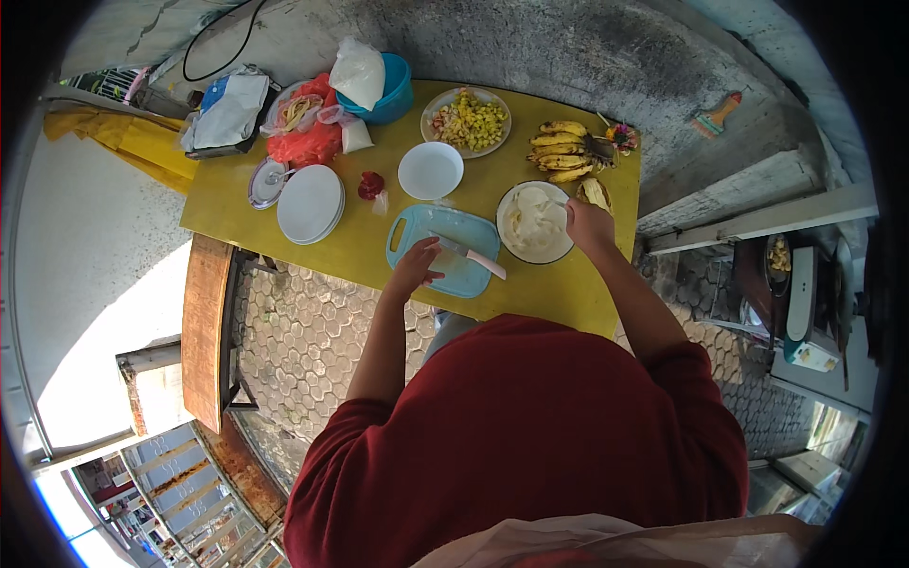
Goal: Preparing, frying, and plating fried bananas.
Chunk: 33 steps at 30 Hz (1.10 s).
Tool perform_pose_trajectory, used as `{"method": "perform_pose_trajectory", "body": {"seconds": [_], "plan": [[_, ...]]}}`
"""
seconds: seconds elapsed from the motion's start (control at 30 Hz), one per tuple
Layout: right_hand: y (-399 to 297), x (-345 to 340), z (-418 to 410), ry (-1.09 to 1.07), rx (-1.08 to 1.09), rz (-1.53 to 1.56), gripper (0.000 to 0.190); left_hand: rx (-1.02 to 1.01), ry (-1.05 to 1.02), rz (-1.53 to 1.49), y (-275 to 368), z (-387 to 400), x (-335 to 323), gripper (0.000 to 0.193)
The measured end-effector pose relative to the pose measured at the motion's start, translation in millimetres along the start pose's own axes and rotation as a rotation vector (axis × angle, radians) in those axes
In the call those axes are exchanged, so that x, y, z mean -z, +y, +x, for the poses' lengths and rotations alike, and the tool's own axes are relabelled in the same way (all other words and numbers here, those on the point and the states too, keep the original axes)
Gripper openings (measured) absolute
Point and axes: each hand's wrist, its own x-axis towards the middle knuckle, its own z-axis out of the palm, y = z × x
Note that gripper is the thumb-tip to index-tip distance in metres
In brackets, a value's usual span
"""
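Observation:
My left hand [415, 265] hovers at or rests on the left part of a light blue cutting board [465, 282], its fingers apart. On that board lies a knife [486, 263] with a pale pink handle; its blade points towards the upper left, beside my fingertips. My right hand [592, 224] is closed at the right rim of a bowl [501, 234] of thick white cream [534, 219]. It grips a thin utensil, mostly hidden by the fingers, that reaches into the cream. Just beyond this hand lies a banana peel [594, 190].
Behind stand an empty white bowl [431, 171], a plate of diced fruit [469, 122] and a bunch of bananas [562, 148]. Stacked white plates [309, 204], a small red bag [371, 185] and a blue basin [399, 86] are leftward. A concrete wall [511, 42] bounds the yellow table [362, 257].

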Motion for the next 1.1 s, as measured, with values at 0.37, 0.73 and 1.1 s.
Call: {"method": "perform_pose_trajectory", "body": {"seconds": [0.37, 0.73, 1.1], "plan": [[23, 22, -39, 0.097, 0.060, -0.049, 0.015, 0.024, 0.019, -0.034, -16, -4, 7, 0.040], [-2, -10, -47, -0.050, 0.213, 0.076, 0.011, -0.085, -0.018, -0.034, 5, -3, -10, 0.044], [20, 29, -64, -0.021, 0.192, 0.123, 0.012, -0.055, -0.026, -0.080, -9, -3, -1, 0.043]]}}
